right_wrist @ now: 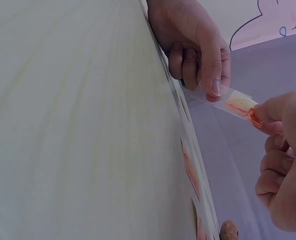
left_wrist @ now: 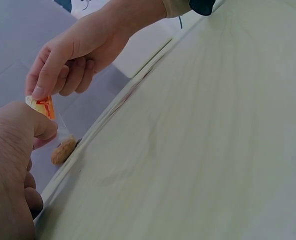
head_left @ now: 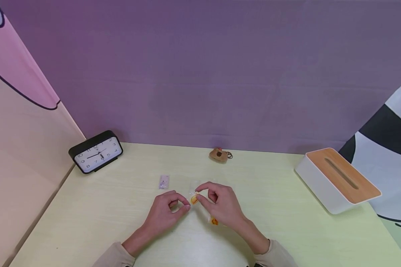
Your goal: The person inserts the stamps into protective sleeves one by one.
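Note:
Between both hands is a small clear plastic packet [right_wrist: 240,104] with an orange-and-yellow print or piece at one end. The thumb and forefinger of my right hand [head_left: 224,204] pinch its orange end. My left hand [head_left: 165,211] pinches the transparent end, best seen in the right wrist view. The packet is held above the table, stretched from hand to hand. Another orange piece in clear wrapping [head_left: 214,221] lies on the table below my right wrist. A small pale purple card [head_left: 164,181] lies beyond my left hand.
On the pale table [head_left: 87,222], a black-framed clock [head_left: 98,152] stands at the back left. A brown plush keychain [head_left: 218,155] lies at the back edge. The white tissue box with wooden lid [head_left: 337,181] is at the right. A purple backdrop [head_left: 220,74] rises behind.

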Action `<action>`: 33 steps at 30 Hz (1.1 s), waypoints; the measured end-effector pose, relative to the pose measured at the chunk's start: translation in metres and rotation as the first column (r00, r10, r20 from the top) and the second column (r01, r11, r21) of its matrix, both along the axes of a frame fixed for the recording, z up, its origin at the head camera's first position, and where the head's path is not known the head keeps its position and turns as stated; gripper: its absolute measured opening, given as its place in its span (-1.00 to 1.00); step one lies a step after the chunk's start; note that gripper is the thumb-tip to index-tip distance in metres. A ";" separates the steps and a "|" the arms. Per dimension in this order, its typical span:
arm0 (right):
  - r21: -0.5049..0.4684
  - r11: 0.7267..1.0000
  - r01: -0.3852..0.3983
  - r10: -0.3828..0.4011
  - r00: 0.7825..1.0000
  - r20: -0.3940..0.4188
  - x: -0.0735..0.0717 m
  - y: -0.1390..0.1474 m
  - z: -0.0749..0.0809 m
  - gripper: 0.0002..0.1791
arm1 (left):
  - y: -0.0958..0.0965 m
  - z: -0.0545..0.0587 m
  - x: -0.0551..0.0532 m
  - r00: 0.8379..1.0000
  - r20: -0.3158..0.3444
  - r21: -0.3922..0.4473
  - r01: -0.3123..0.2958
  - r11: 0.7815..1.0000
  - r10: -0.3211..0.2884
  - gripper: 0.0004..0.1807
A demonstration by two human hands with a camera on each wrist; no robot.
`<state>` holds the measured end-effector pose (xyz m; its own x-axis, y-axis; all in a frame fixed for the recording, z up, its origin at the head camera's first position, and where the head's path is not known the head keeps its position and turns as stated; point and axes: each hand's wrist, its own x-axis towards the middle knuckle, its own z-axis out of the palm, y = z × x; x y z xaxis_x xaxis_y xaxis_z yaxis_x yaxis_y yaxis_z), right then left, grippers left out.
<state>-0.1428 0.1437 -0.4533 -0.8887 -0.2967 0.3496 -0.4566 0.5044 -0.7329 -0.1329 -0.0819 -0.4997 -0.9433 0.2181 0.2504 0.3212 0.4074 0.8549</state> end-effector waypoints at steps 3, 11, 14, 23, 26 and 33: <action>-0.019 1.000 0.016 -0.016 1.000 -0.012 0.000 0.001 0.000 -0.82 | 0.001 0.000 -0.001 1.000 0.017 0.002 -0.010 1.000 0.010 -0.79; 0.014 0.999 0.030 -0.030 0.999 0.024 -0.001 0.004 0.002 -0.81 | 0.001 0.001 -0.001 0.999 0.054 -0.002 -0.010 1.000 0.011 -0.79; 0.050 0.998 0.032 -0.034 0.999 0.024 -0.001 0.005 0.003 -0.81 | 0.001 0.001 0.000 0.999 0.054 -0.009 -0.006 1.000 0.006 -0.80; 0.083 0.997 0.001 -0.006 0.998 0.063 0.002 0.000 0.004 -0.86 | 0.000 0.000 -0.001 1.000 0.009 -0.007 0.009 1.000 -0.009 -0.90; 0.083 0.997 0.003 -0.008 0.998 0.060 0.003 -0.001 0.003 -0.85 | 0.000 0.000 -0.001 1.000 0.011 -0.009 0.010 1.000 -0.010 -0.91; 0.081 0.997 -0.010 0.007 0.999 0.034 0.002 0.000 0.001 -0.84 | 0.000 -0.001 -0.001 1.000 0.009 -0.009 0.010 1.000 -0.009 -0.89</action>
<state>-0.1408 0.1433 -0.4523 -0.8969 -0.3302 0.2941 -0.4368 0.5591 -0.7047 -0.1336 -0.0817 -0.5005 -0.9433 0.2293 0.2401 0.3176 0.4123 0.8539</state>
